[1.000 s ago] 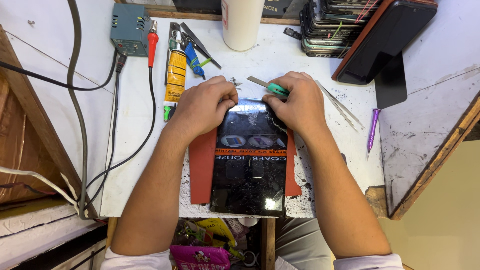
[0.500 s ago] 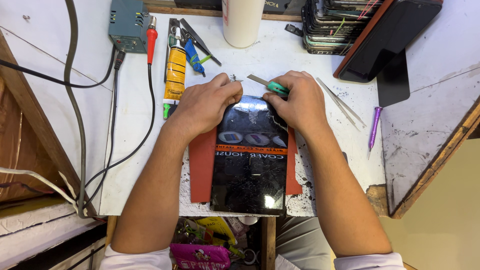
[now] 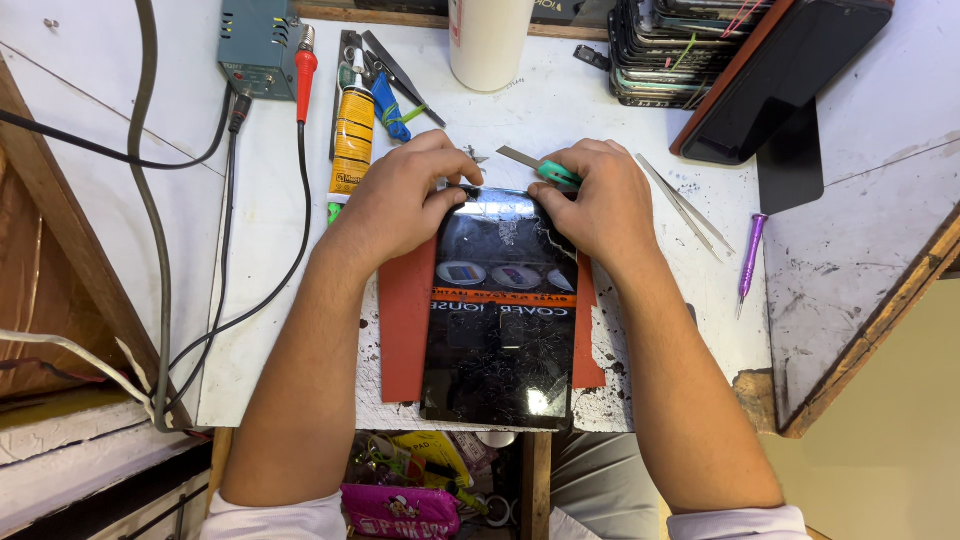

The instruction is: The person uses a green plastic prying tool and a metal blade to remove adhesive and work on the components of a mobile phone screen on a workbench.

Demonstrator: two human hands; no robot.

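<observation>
Both hands are working at the far edge of a tablet [image 3: 500, 310] with cracked black glass, which is lying flat on a red mat [image 3: 405, 330] on the white table [image 3: 270, 300], its near end overhanging the table's front edge.

Left hand [image 3: 400, 200]: fingers are curling over the tablet's top left corner, thumb pressing down on the glass near the edge. Grip is closed onto the corner itself, no tool seen in it.

Right hand [image 3: 595, 205]: grip is pinching a green-handled flat blade tool [image 3: 540, 168], the metal blade pointing left along the top edge, fingertips resting on the top right corner.

Change against the two earlier views: very little. Both hands are staying on the same corners and the tablet is sitting where it was; the left thumb is looking tucked slightly further toward the middle of the top edge. Judgement: slow, steady pressure at that seam rather than any large move; the glass is not visibly lifted.

Around: yellow glue tube [image 3: 353, 130], blue-handled pliers [image 3: 388, 105], red-tipped soldering iron [image 3: 304, 80] by a grey-green station [image 3: 255, 45], white cylinder [image 3: 490, 40], tweezers [image 3: 685, 205], purple screwdriver [image 3: 750, 255], stack of phones [image 3: 660, 50].
</observation>
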